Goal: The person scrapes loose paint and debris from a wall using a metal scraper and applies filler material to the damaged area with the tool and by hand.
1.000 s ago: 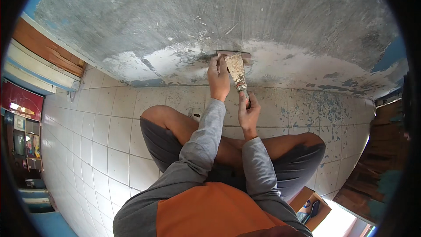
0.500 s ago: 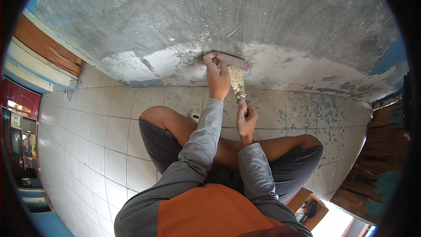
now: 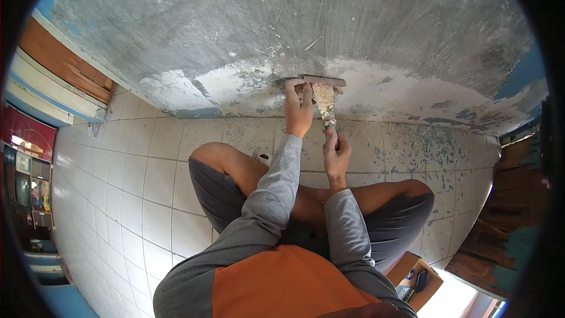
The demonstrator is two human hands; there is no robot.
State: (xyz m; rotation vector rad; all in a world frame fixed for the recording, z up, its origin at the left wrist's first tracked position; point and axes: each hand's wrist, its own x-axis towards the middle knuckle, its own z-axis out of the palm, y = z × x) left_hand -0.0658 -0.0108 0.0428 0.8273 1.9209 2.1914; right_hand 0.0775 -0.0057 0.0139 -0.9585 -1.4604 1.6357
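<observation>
My right hand (image 3: 337, 157) is closed around the handle of a putty knife (image 3: 325, 101), its blade spattered with dried paint and pointing at the wall. Across the blade's front edge lies a pinkish-brown strip (image 3: 328, 81) that looks like folded sandpaper. My left hand (image 3: 299, 115) pinches the left end of this strip, close beside the blade. Both strip and blade edge sit against the lower wall (image 3: 376, 85), where grey cement meets a whitish, scraped band. My left fingers partly hide the strip's end.
Blue paint flakes (image 3: 415, 150) are scattered over the white tiled floor (image 3: 138, 185), mostly to the right. An open cardboard box (image 3: 432, 288) with small items stands by my right knee. Worn wooden boards (image 3: 500, 218) rise at the far right. My crossed legs lie beneath my forearms.
Both hands have shifted slightly to the right with the putty knife and strip. The strip now lies more level, and the left hand has drawn a little lower.
</observation>
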